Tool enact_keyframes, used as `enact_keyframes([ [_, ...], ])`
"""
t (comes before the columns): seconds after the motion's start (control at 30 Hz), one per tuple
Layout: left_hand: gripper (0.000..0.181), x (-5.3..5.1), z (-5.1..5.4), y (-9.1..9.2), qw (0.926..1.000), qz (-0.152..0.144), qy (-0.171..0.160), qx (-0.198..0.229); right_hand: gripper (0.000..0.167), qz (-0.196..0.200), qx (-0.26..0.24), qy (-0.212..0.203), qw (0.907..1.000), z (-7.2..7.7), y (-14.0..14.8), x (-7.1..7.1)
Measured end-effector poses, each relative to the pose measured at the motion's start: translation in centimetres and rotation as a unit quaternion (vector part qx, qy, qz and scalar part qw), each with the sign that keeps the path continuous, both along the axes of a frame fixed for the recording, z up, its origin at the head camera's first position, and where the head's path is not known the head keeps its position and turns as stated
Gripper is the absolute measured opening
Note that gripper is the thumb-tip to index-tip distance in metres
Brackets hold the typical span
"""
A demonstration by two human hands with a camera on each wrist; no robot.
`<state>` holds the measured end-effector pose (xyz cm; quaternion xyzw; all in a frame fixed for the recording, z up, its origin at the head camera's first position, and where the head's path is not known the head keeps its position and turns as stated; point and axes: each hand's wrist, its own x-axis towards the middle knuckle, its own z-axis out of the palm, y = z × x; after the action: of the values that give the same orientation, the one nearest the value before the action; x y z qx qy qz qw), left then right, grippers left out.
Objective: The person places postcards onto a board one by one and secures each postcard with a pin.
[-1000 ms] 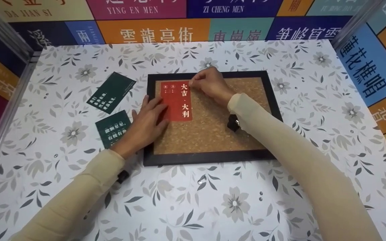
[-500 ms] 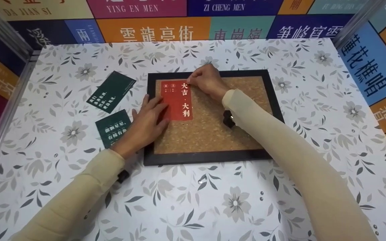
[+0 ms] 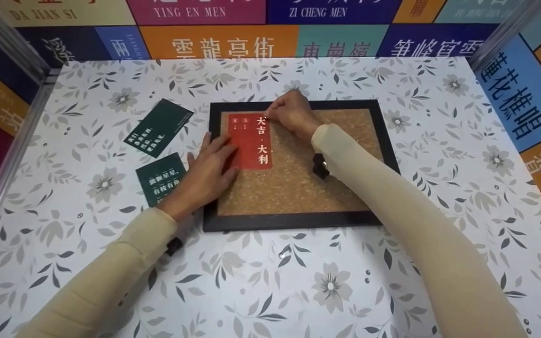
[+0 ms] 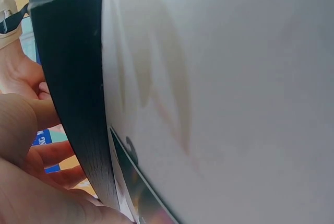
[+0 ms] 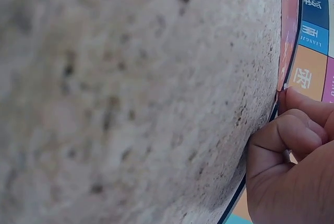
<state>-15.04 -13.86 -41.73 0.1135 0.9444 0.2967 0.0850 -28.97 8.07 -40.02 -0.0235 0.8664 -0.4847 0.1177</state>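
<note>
A red card (image 3: 250, 150) with white characters lies upright at the upper left of a black-framed cork board (image 3: 317, 188). My left hand (image 3: 207, 176) rests with spread fingers over the frame's left side and the card's left edge. At the card's top right corner, my right hand (image 3: 294, 115) pinches a tiny pin (image 5: 285, 86) between thumb and forefinger; its tip is hidden. The other right fingers curl inward in the right wrist view. In the left wrist view, the frame's dark side (image 4: 73, 67) stands beside the left fingers (image 4: 55, 153).
Two dark green cards, an upper one (image 3: 158, 127) and a lower one (image 3: 155, 176) partly under my left wrist, lie left of the board. A small clear object (image 3: 282, 256) lies on the flowered tablecloth (image 3: 233, 300) in front. Colourful lettered panels (image 3: 223, 42) stand behind.
The right hand has shifted slightly left, bringing its fingertips onto the red card's top right corner. The left hand and the board stay in place.
</note>
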Motion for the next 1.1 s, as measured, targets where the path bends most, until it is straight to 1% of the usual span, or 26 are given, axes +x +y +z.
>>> enact_keyframes([
  [0.13, 0.061, 0.02, 0.05, 0.08, 1.0, -0.002, 0.005, 0.0, 0.016, 0.005, 0.012, 0.008, 0.9999, 0.07, 0.07, -0.02],
  [0.27, 0.062, 0.01, 0.03, 0.07, 1.0, 0.0, 0.001, 0.0, 0.016, -0.005, 0.008, 0.006, 0.9999, 0.11, -0.03, 0.0],
  [0.47, 0.063, 0.04, 0.0, -0.04, 1.0, 0.001, -0.002, 0.003, 0.017, -0.013, 0.025, -0.006, 0.9996, 0.15, -0.25, 0.01],
  [0.67, 0.064, 0.06, -0.1, -0.2, 0.9999, 0.002, -0.005, 0.01, 0.022, -0.02, 0.033, -0.005, 0.9992, 0.09, -0.45, 0.04],
  [0.87, 0.064, 0.06, -0.09, -0.21, 1.0, 0.0, -0.004, 0.008, 0.02, -0.026, 0.034, -0.014, 0.999, 0.09, -0.53, -0.05],
  [1.1, 0.064, -0.02, 0.04, 0.01, 1.0, -0.001, -0.004, -0.002, 0.021, -0.033, 0.057, -0.014, 0.9977, 0.05, -0.5, -0.21],
])
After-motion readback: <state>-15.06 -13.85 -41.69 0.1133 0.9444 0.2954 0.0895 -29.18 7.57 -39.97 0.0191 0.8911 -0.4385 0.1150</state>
